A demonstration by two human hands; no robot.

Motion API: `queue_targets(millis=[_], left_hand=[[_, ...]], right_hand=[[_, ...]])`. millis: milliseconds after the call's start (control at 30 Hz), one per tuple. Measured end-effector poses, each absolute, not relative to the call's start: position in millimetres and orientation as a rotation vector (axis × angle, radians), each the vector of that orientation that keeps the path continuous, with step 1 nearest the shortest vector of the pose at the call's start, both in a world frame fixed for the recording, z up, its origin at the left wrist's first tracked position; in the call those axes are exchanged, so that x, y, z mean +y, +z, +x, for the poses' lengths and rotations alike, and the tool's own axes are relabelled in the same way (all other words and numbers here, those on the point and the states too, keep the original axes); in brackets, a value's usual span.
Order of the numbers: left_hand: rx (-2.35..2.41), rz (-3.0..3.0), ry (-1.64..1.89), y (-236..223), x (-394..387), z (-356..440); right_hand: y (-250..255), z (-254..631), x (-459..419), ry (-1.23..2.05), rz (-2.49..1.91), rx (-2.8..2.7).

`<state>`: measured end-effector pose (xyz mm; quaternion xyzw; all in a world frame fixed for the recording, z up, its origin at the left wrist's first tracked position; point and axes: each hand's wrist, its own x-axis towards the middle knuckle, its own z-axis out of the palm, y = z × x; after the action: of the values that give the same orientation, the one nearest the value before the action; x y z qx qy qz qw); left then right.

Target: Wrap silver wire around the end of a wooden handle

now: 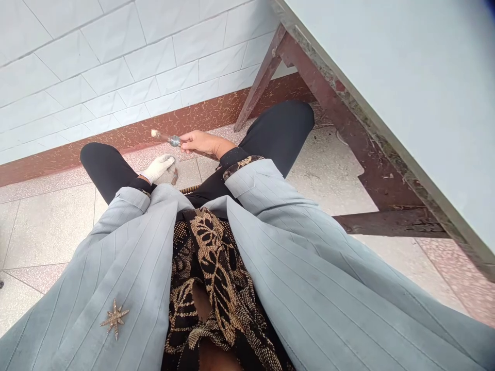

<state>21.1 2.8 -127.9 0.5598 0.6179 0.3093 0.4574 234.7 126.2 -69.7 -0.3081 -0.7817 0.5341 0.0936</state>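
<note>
My right hand (200, 142) is bare and closed around a thin stick-like tool (165, 137). Silvery wire is wound around the tool just ahead of my fingers, and its far end has a pale, blunt tip pointing left. Lower and to the left, my left hand (159, 167) wears a white glove, with its fingers drawn together. Beside those fingertips is a small reddish-brown piece (175, 176), blurred; whether the glove grips it I cannot tell. A banded tan and black edge (191, 189) shows between my legs, mostly hidden by my clothes.
A table with a pale top (402, 67) and worn dark red wooden legs (261, 77) stands close on my right. Ahead is a white tiled wall (116, 67) above a reddish-brown skirting (216, 111). Speckled floor tiles (50, 221) lie around my bent knees.
</note>
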Motion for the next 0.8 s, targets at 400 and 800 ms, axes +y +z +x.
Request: queue_targets(millis=[400,800], left_hand=[[1.796,1.68,0.588,-123,0,19],[1.706,1.293,0.872,-142,8,10]], right_hand=[[-81,235,128,0.804,-1.513,-2.937],[-94,233,140,1.262,-0.795,-3.149]])
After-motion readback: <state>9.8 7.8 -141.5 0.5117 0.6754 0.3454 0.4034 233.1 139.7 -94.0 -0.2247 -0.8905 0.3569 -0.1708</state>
